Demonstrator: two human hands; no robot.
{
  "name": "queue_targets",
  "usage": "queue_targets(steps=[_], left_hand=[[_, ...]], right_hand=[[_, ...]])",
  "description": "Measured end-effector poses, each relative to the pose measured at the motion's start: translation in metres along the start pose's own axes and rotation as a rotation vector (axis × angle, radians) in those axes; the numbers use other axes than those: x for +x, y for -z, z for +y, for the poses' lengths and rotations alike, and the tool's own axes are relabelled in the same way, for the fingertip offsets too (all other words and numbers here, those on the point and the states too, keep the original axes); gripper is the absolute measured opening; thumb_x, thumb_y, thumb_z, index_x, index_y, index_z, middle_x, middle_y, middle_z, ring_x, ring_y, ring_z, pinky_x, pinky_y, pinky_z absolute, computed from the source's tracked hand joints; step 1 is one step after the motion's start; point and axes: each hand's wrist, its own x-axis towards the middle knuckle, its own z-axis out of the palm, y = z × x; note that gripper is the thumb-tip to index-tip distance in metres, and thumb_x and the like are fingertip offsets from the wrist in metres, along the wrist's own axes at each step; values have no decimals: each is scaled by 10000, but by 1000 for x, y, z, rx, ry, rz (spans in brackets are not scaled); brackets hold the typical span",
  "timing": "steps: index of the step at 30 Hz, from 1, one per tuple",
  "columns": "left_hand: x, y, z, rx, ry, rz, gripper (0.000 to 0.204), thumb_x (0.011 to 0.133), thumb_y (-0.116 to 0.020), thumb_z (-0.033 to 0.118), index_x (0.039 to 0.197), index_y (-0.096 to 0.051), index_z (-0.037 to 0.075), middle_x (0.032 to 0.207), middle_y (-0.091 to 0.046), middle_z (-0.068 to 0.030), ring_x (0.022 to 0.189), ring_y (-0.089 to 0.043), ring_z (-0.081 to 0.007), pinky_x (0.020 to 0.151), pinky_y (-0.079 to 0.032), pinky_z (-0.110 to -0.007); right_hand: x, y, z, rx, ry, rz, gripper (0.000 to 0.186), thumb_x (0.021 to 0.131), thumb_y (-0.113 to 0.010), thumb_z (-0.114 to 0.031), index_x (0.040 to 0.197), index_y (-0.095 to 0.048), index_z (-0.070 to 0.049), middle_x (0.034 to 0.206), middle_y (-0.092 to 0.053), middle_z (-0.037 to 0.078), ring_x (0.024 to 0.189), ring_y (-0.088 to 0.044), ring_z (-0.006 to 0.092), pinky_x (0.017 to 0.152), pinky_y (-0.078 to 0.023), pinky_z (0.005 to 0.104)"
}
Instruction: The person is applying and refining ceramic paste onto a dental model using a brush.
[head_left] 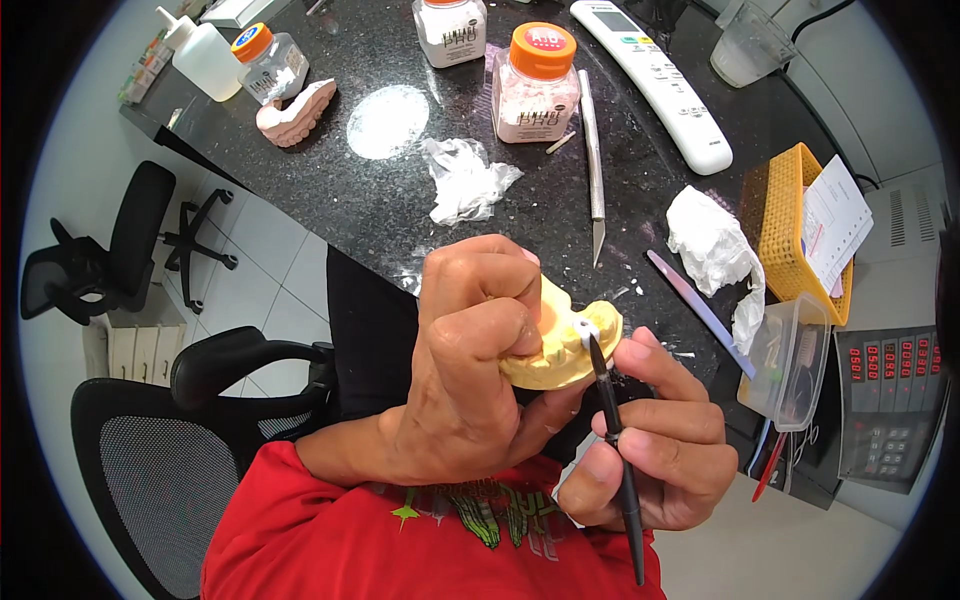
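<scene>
Slipping looks like the main risk: the matte yellow arch-shaped dental cast (563,352) is clasped by the left grip (460,370) around its left side, so it could be twisted loose if pushed hard from the right. The small white tooth-like piece (586,331) on it could be smeared or nudged by an unsteady stroke of the slim black pointed brush-like tool (622,455), pinched pencil-fashion in the right grip (675,440), tip at that piece. Cast is held up off the speckled black stone worktop (640,200), right of the left grip's curled fingers, with right fingertips just beside its right end.
</scene>
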Motion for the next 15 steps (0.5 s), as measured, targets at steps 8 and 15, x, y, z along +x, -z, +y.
queue_targets(steps=[8,15], left_hand=[[-1,0,0,23,-2,-8,498,768,-719,91,1026,-293,86,907,-403,-124,836,-428,-200,811,-448,-417],[-2,1,-2,14,-18,-14,497,788,-709,183,1038,-291,81,909,-404,-129,874,-438,-230,795,-443,-415]], right_hand=[[0,-2,0,-1,2,21,228,735,-700,-59,891,-535,-41,726,-590,80,836,-686,336,794,-576,472],[-2,-3,0,4,-3,40,227,746,-698,-66,898,-532,-41,724,-587,79,831,-687,332,797,-576,468]])
